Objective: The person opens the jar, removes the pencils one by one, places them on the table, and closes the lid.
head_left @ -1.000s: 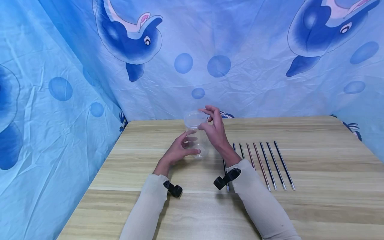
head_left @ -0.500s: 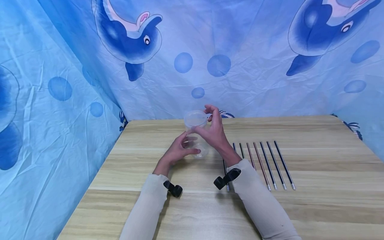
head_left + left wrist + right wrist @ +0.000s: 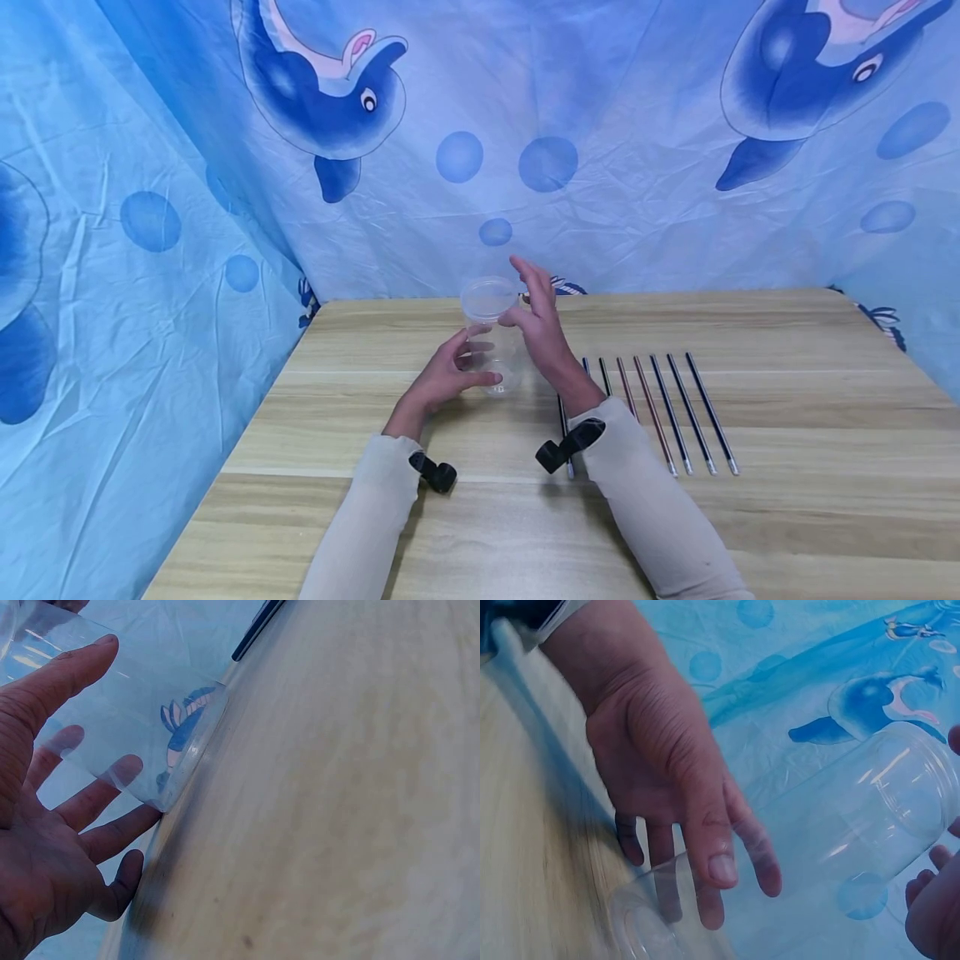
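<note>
A clear plastic jar (image 3: pixel 491 329) without a lid stands on the wooden table (image 3: pixel 787 333), back of centre. My left hand (image 3: pixel 480 357) holds its lower part, thumb in front and fingers behind, seen through the wall. The right wrist view shows the left hand (image 3: pixel 742 874) wrapped round the jar (image 3: pixel 840 847) near its base. My right hand (image 3: pixel 517 292) is at the rim on the jar's right side, its thumb against the jar and its fingers straight and pointing up. In the left wrist view the jar's base (image 3: pixel 187 750) meets the tabletop.
Several thin dark and reddish rods (image 3: pixel 663 412) with silver tips lie side by side on the table, right of my right forearm; one rod (image 3: pixel 562 425) runs under that wrist. A blue dolphin-print cloth (image 3: pixel 600 167) hangs behind and to the left.
My right hand's fingers, curled over the jar's rim earlier, have straightened and lifted off it. The left hand and the jar have stayed put.
</note>
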Tool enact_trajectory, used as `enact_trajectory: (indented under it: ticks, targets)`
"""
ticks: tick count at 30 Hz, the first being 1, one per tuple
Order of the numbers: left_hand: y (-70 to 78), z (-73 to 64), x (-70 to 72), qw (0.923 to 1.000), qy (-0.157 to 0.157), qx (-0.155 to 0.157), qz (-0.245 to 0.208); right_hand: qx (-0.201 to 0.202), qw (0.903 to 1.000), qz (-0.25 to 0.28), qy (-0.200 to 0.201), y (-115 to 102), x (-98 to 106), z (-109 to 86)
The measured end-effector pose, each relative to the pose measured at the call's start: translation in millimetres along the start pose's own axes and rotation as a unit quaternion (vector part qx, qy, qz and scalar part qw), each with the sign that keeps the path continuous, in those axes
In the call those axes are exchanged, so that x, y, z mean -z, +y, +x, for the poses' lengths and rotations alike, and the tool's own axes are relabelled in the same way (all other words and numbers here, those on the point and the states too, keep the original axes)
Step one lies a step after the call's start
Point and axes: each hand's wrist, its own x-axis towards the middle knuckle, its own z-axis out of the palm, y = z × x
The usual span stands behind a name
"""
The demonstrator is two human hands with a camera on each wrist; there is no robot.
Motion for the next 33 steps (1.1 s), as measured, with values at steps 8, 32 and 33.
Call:
enact_trajectory:
  ticks: [8, 32, 33]
  targets:
    - [-1.3, 1.1, -0.5, 1.0, -0.002, -0.007, -0.003, 0.014, 0.9925, 0.109, -0.053, 4.3, 3.6, 2.8]
    - [0.5, -1.0, -1.4, 0.9999, 0.012, 0.009, -0.004, 0.068, 0.9962, -0.05, 0.022, 4.2, -1.1, -1.5]
    - [0.4, -1.0, -1.4, 0.9999, 0.012, 0.01, -0.005, 0.065, 0.9962, -0.052, 0.025, 4.1, -1.2, -1.4]
